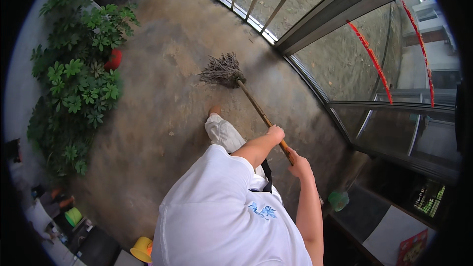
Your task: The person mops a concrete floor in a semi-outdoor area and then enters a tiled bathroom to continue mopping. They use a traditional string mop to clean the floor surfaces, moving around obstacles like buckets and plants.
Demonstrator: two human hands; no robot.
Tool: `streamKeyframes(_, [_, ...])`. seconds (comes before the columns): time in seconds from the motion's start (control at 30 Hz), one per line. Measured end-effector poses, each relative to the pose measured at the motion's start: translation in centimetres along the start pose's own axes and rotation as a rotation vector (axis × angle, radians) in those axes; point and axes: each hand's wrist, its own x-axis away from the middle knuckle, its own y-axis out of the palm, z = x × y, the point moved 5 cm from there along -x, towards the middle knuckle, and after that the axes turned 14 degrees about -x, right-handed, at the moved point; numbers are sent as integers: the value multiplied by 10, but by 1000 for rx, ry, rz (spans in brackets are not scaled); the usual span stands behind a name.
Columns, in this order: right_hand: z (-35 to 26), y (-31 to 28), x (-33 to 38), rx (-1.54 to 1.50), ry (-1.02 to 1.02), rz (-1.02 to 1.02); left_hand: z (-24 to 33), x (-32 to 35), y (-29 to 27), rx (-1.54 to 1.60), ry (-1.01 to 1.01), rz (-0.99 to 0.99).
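A string mop (256, 104) with a wooden handle slants across the floor, its grey-brown mop head (224, 70) resting on the concrete ahead of me. My left hand (276, 132) is closed around the handle partway along. Lower down, towards the handle's top end, my right hand (299, 163) grips it too. The left forearm crosses in front of my body, and the right one comes up from the lower edge. Some of the handle is hidden behind my fingers.
Leafy potted plants (79, 83) with a red pot (113, 59) line the left wall. Glazed doors (325, 79) and metal bars (261, 0) border the right. A yellow bucket (142, 249) stands at lower left. A table (389, 226) and a green plastic item (338, 200) are at lower right.
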Motion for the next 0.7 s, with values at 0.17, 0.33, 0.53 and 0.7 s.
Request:
streamKeyframes(0.17, [-76, -45, -26, -241, 218, -312, -66, 16, -35, 138, -81, -89])
streamKeyframes(0.33, [-158, -40, -78, -87, -56, -361, -161, 36, -13, 224, -315, 4])
streamKeyframes(0.53, [-298, 23, -159, 324, -427, -314, -322, 121, 21, 337, -560, 81])
streamKeyframes(0.7, [-397, 64, -166, 544, -516, -419, -390, 202, 60, 483, -902, 334])
